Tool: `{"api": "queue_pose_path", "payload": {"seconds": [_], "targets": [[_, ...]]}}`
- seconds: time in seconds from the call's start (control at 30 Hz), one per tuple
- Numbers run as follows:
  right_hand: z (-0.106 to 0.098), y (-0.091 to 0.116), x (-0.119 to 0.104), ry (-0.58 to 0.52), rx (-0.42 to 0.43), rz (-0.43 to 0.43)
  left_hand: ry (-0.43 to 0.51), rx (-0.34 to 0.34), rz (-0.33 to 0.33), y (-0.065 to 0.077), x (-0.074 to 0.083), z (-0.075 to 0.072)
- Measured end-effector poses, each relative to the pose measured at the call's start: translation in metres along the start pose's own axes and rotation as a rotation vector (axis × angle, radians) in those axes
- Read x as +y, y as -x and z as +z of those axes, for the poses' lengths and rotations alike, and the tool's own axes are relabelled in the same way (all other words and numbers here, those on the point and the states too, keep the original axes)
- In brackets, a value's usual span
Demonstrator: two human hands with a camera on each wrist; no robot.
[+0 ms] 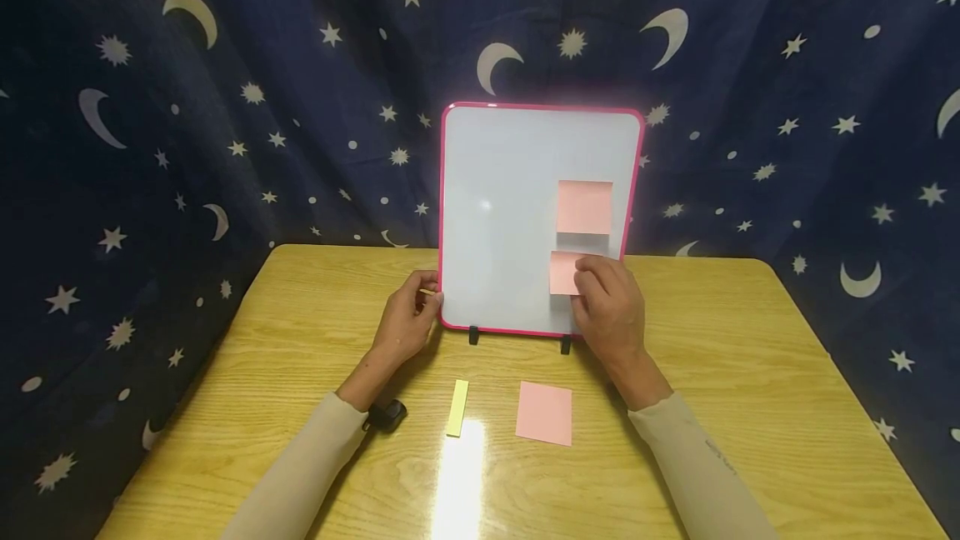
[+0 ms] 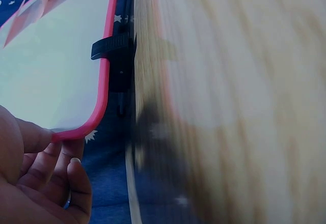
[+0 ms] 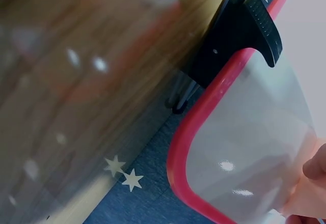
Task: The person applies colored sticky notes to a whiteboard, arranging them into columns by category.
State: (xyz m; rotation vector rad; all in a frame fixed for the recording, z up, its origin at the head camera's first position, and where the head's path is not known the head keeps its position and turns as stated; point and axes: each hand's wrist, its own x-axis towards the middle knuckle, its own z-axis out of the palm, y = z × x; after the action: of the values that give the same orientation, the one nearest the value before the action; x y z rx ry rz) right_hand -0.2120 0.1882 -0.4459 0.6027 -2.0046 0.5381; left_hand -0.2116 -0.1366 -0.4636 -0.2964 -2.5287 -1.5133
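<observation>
Pink paper square [image 1: 564, 274], right hand [image 1: 613, 307] pinching; glossy whiteboard [image 1: 502, 173] (round-cornered)

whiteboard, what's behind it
Behind the whiteboard hangs star-patterned dark blue cloth; the wrist views also show part of a black stand. Whatever else the whiteboard covers cannot be seen.

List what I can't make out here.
Lower pink note, right part: head view, hidden by the right hand.
Back of the board: head view, hidden by its front.
Most of the right hand: right wrist view, cut off by the edge.
Marking on the right sleeve: head view, too small.
</observation>
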Motion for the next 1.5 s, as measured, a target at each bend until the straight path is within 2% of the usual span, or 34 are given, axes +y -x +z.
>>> {"api": "queue_pose_path", "payload": {"seconds": [0.47,1.0,1.5], "targets": [[-0.001,0.004,-0.001,-0.002,-0.080,0.002,-0.004,-0.005,-0.014,-0.002,-0.003,0.001],[-0.007,0.012,-0.001,0.029,-0.182,-0.024,0.005,-0.011,0.003,-0.004,-0.004,0.000],[-0.014,0.022,-0.005,0.069,-0.254,-0.048,0.010,-0.023,0.050,-0.003,-0.011,-0.003]]}}
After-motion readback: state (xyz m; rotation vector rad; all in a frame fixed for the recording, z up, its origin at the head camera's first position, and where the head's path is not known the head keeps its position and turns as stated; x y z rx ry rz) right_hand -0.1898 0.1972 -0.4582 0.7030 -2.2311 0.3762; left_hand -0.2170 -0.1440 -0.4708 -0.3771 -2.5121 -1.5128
